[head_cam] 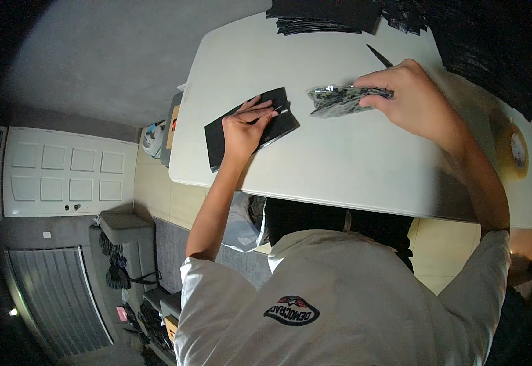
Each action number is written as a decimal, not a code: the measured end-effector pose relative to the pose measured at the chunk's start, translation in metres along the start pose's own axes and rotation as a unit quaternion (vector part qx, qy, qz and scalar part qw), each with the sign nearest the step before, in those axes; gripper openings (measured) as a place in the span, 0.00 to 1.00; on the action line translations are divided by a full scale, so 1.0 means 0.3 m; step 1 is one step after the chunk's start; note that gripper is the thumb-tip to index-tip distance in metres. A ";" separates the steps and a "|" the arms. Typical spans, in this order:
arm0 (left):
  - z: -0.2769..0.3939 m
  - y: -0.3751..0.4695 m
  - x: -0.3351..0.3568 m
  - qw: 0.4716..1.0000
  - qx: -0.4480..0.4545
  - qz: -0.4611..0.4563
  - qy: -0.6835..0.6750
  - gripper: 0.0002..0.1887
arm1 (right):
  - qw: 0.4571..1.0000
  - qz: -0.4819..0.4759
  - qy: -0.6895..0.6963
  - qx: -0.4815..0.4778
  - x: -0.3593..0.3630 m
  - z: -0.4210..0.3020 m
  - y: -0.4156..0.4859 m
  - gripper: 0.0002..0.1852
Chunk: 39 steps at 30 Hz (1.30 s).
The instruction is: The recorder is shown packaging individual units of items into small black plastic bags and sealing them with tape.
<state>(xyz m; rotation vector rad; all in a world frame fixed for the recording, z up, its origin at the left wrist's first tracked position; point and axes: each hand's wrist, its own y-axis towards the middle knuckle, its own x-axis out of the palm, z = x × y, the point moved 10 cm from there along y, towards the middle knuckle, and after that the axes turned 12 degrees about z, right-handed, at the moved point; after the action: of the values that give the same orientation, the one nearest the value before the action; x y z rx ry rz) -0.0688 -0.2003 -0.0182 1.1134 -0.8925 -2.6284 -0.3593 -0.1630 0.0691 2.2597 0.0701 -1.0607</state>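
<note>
My left hand [246, 130] rests on a flat black plastic bag [218, 142] that lies at a slant on the white table [321, 160]. Its thumb and forefinger pinch the bag near its right end, where a small shiny strip shows. In my right hand [419, 100] is a crinkled clear plastic packet [332, 100] with dark patterned contents, held just above the table to the right of the bag. A dark pointed object [379, 56] sticks out beyond my right knuckles; whether the hand holds it cannot be told.
A stack of black plastic bags [325, 20] lies at the table's far edge. Black plastic sheeting [481, 55] covers the far right. A roll of clear tape [515, 151] sits at the right end. Below the near edge stands a clear plastic bag [243, 224].
</note>
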 end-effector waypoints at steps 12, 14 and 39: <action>0.048 0.012 -0.052 0.996 0.041 0.078 0.026 0.06 | 1.000 0.001 0.008 -0.014 0.008 -0.003 -0.003 0.15; 0.043 0.015 -0.049 0.996 0.043 0.075 0.023 0.07 | 0.999 0.014 0.007 -0.043 0.002 -0.018 -0.004 0.15; 0.139 0.012 -0.017 1.000 0.009 -0.020 0.000 0.04 | 0.997 0.027 0.031 -0.072 0.047 -0.036 -0.026 0.14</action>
<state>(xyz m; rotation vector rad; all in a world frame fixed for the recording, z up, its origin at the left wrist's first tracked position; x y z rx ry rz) -0.0946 -0.1821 0.0099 1.1468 -0.9061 -2.6575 -0.3450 -0.1537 0.0600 2.1517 0.1061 -0.9277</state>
